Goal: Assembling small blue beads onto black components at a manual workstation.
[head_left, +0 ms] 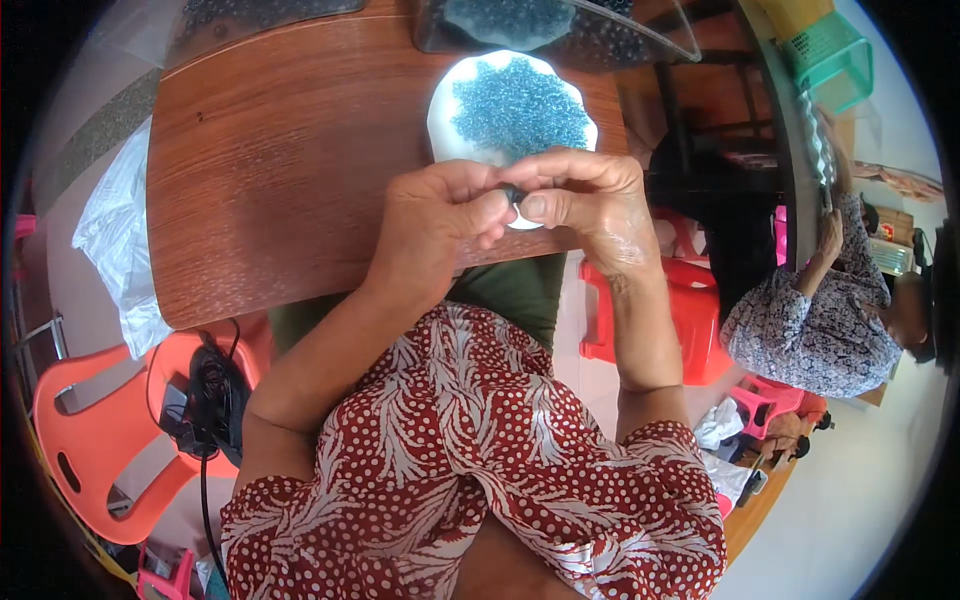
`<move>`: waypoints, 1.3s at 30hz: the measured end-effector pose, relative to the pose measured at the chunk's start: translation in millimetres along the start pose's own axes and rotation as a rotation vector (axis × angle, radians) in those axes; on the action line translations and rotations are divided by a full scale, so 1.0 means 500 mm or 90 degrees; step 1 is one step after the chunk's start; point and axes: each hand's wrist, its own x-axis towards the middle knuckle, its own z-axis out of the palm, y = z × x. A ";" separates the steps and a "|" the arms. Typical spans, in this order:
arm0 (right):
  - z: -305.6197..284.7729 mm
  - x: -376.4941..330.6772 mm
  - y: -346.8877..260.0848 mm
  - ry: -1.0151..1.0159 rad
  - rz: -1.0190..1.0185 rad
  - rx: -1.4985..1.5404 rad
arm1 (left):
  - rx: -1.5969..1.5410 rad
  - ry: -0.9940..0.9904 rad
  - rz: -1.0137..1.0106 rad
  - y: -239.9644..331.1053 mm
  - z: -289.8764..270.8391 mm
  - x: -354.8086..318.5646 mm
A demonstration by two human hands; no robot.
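As I look across the wooden table (280, 160), the left hand (440, 208) and right hand (592, 198) meet by its near right corner, thumbs and fingertips pinching one small dark piece (512, 193) over the near side of a white plate (438, 122). Blue beads (522, 106) cover much of the plate; a clear container (429, 30) sits at the far edge.

I log, by colour: small piece (512, 192), black; beads (520, 105), blue; dish (440, 112), white; table (270, 150), reddish-brown wood grain; blouse (450, 430), dark red with white dots and leafy sprays; stool (692, 320), red; chair (70, 415), orange; basket (845, 80), green.
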 end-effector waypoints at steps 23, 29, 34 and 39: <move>-0.002 -0.016 0.039 -0.111 0.099 0.114 | 0.018 -0.026 -0.145 -0.009 -0.001 -0.033; 0.013 -0.021 0.037 -0.160 0.081 0.204 | 0.059 -0.040 -0.172 0.029 -0.017 -0.035; -0.010 0.040 0.050 0.071 -0.058 0.033 | 0.295 0.046 0.079 0.196 -0.016 0.000; -0.013 0.083 0.092 0.083 -0.445 -0.630 | 0.445 0.187 0.458 0.349 -0.007 0.081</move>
